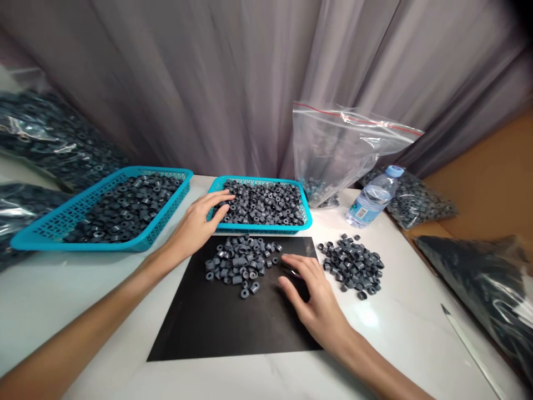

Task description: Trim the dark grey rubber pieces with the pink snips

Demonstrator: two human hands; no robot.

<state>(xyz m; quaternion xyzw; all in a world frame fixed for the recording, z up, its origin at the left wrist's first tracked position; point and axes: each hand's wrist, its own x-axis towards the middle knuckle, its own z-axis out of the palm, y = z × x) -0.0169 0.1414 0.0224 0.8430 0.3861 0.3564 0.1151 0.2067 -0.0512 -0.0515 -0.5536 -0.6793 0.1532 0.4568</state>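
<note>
My left hand reaches over the left edge of a blue plastic basket, its fingers stretched and apart near the dark grey ring-shaped pieces inside. Below that basket, a loose pile of the same short, hollow pieces lies on a black mat. My right hand hovers at the mat's right side, just right of the pile. Its thumb and fingers are bent but apart. Something small and shiny shows under its fingers; I cannot make out what it is.
Another pile lies on the white table right of the mat. A larger blue basket of pieces stands left. Behind are a zip bag and a water bottle. Filled bags flank both sides. A pointed strip lies right.
</note>
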